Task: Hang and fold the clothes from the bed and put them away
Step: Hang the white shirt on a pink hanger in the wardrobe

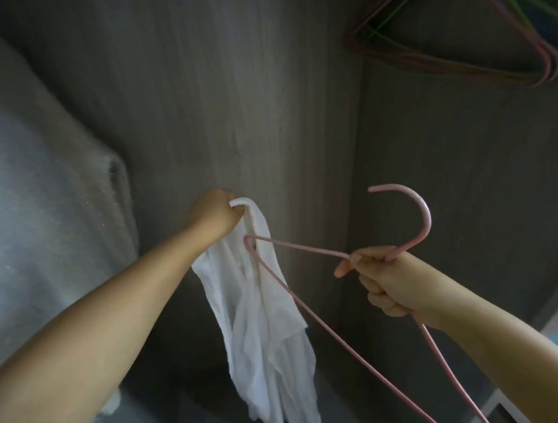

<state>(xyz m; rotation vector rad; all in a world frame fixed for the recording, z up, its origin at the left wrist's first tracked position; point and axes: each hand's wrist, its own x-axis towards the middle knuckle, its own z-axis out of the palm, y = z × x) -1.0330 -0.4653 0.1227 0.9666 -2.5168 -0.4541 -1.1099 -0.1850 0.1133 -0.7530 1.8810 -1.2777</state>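
The pink hanger (319,314) runs off the bottom edge; the right hand (386,281) grips its neck below the hook. Its far corner pokes into the white garment (265,326), pinched at top by the left hand (214,214). Beyond, blurred spare hangers (458,27) hang upper right.

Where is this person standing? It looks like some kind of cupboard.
Most likely inside a wardrobe: wood-grain panels, spare hangers hanging at the upper right, and a white garment going onto a pink hanger.
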